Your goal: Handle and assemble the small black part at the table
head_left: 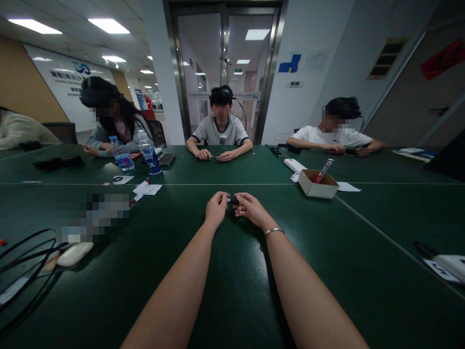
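Both my arms reach out over the green table point(232, 271), and the hands meet just short of the pale seam line. Between them is a small black object with a silvery end point(233, 200), too small to name surely. My left hand point(216, 210) is closed, thumb and fingers pinching the silvery left end. My right hand point(251, 209) is closed on the black right end, its lower fingers curled. The fingertips hide part of the object. A metal bangle point(274, 231) circles my right wrist.
Ahead on the right stands an open cardboard box point(317, 190) holding a red-and-clear tube point(324, 170). Two bottles point(150, 154) stand at the left. Black cables point(29, 252) and a white device point(75, 254) lie nearer left. Several people sit around the table, one point(222, 127) directly opposite.
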Available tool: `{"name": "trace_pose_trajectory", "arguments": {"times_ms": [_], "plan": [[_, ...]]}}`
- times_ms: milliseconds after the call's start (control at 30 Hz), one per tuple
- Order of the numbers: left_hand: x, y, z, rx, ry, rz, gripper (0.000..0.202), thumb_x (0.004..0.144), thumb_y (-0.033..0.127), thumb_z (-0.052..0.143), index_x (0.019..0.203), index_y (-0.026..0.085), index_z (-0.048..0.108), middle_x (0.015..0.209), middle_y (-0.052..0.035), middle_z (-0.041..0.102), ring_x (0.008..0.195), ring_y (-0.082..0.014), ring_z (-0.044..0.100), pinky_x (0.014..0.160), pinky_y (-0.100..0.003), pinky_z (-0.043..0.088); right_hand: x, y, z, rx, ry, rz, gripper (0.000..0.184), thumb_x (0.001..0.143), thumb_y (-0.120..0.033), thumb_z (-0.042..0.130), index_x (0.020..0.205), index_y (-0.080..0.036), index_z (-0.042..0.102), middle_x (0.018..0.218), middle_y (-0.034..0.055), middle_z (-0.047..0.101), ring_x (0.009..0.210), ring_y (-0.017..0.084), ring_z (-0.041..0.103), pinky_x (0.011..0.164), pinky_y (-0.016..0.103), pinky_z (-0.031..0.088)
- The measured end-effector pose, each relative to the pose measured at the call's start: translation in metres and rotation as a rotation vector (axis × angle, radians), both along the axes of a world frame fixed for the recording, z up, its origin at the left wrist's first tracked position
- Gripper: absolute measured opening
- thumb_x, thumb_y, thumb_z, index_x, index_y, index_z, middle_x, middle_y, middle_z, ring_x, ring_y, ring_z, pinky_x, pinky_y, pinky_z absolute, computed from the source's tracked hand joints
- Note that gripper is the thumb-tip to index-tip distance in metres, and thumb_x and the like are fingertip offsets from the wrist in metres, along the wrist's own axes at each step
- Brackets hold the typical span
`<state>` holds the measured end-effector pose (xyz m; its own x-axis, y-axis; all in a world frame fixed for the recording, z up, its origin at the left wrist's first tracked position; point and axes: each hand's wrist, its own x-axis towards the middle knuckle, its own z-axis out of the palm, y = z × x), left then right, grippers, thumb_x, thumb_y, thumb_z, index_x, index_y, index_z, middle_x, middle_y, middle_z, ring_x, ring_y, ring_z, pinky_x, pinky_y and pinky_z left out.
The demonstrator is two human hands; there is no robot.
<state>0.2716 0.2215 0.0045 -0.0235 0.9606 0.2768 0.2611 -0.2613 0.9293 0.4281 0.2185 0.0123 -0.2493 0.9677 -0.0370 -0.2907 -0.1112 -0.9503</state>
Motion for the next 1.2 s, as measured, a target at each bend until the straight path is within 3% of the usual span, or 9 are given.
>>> {"name": "trace_pose_trajectory", "arguments": {"times_ms": [133, 300, 433, 567, 700, 833, 967, 1067, 1200], "plan": [[0.001, 0.003, -0.004, 0.01, -0.008, 0.01, 0.024, 0.087, 0.035, 0.045, 0.093, 0.02, 0.063, 0.06, 0.0018, 0.054, 0.055, -0.0111, 0.051, 0.051, -0.02, 0.035, 0.001, 0.001, -0.001, 0.063, 0.047, 0.018, 0.036, 0.073, -0.016, 0.073, 0.104, -0.021, 0.054, 0.088, 0.0011, 0.06, 0.058, 0.011, 0.063, 0.055, 0.025, 0.058], [0.0, 0.003, -0.004, 0.012, -0.009, 0.015, 0.025, 0.088, 0.036, 0.044, 0.092, 0.02, 0.063, 0.061, 0.0018, 0.054, 0.055, -0.0111, 0.051, 0.051, -0.02, 0.036, 0.0, -0.001, 0.0, 0.003, -0.002, 0.018, 0.031, 0.079, -0.025, 0.069, 0.104, -0.019, 0.052, 0.082, 0.0018, 0.06, 0.055, 0.012, 0.062, 0.052, 0.026, 0.057], [0.0, 0.001, -0.001, -0.008, -0.003, 0.017, 0.026, 0.088, 0.036, 0.043, 0.093, 0.02, 0.063, 0.061, 0.0016, 0.053, 0.055, -0.0114, 0.051, 0.051, -0.02, 0.036, 0.0, -0.002, 0.002, 0.088, 0.055, 0.046, 0.049, 0.069, -0.017, 0.077, 0.109, -0.024, 0.05, 0.098, 0.0016, 0.06, 0.061, 0.012, 0.064, 0.058, 0.028, 0.059], [0.0, 0.0, 0.0, -0.009, -0.003, 0.023, 0.026, 0.088, 0.036, 0.043, 0.093, 0.02, 0.063, 0.061, 0.0014, 0.054, 0.055, -0.0113, 0.051, 0.052, -0.02, 0.036, 0.0, -0.001, 0.001, 0.016, -0.004, 0.015, 0.033, 0.079, -0.028, 0.07, 0.105, -0.02, 0.051, 0.081, 0.0009, 0.059, 0.055, 0.012, 0.062, 0.053, 0.026, 0.058], [0.0, 0.001, -0.001, -0.005, -0.016, 0.022, 0.026, 0.088, 0.036, 0.043, 0.093, 0.02, 0.063, 0.06, 0.0018, 0.053, 0.055, -0.0111, 0.051, 0.051, -0.02, 0.036, -0.001, -0.001, 0.001, 0.08, 0.026, 0.03, 0.038, 0.075, -0.021, 0.074, 0.107, -0.022, 0.053, 0.089, 0.0008, 0.059, 0.056, 0.011, 0.063, 0.053, 0.025, 0.058], [0.0, 0.001, -0.002, 0.008, -0.022, 0.006, 0.026, 0.088, 0.036, 0.043, 0.092, 0.019, 0.063, 0.061, 0.0012, 0.054, 0.055, -0.011, 0.051, 0.051, -0.02, 0.037, -0.002, 0.0, 0.001, 0.03, -0.047, -0.003, 0.024, 0.081, -0.03, 0.07, 0.096, -0.017, 0.055, 0.08, 0.0027, 0.06, 0.054, 0.011, 0.062, 0.05, 0.024, 0.058], [-0.001, 0.002, -0.003, 0.001, -0.05, 0.018, 0.027, 0.087, 0.04, 0.046, 0.089, 0.018, 0.063, 0.063, 0.0013, 0.054, 0.055, -0.0103, 0.05, 0.051, -0.019, 0.036, -0.002, 0.002, -0.004, 0.095, -0.068, 0.016, 0.033, 0.073, -0.026, 0.075, 0.099, -0.019, 0.055, 0.08, 0.0002, 0.061, 0.054, 0.01, 0.06, 0.05, 0.023, 0.056], [-0.001, 0.005, -0.005, -0.015, -0.096, 0.031, 0.031, 0.085, 0.045, 0.049, 0.081, 0.017, 0.062, 0.06, 0.0016, 0.053, 0.053, -0.01, 0.049, 0.049, -0.019, 0.037, -0.006, 0.002, -0.009, 0.182, -0.176, -0.004, 0.038, 0.068, -0.025, 0.075, 0.098, -0.019, 0.054, 0.084, -0.0004, 0.061, 0.048, 0.009, 0.056, 0.044, 0.023, 0.051], [-0.003, 0.006, -0.007, 0.0, -0.095, -0.043, 0.03, 0.083, 0.044, 0.054, 0.087, 0.016, 0.064, 0.071, -0.0022, 0.06, 0.062, -0.0122, 0.055, 0.054, -0.021, 0.042, -0.015, -0.001, -0.012, 0.361, -0.5, -0.202, 0.026, 0.067, -0.021, 0.071, 0.083, -0.02, 0.052, 0.082, -0.0018, 0.06, 0.055, 0.011, 0.053, 0.051, 0.025, 0.047]]}}
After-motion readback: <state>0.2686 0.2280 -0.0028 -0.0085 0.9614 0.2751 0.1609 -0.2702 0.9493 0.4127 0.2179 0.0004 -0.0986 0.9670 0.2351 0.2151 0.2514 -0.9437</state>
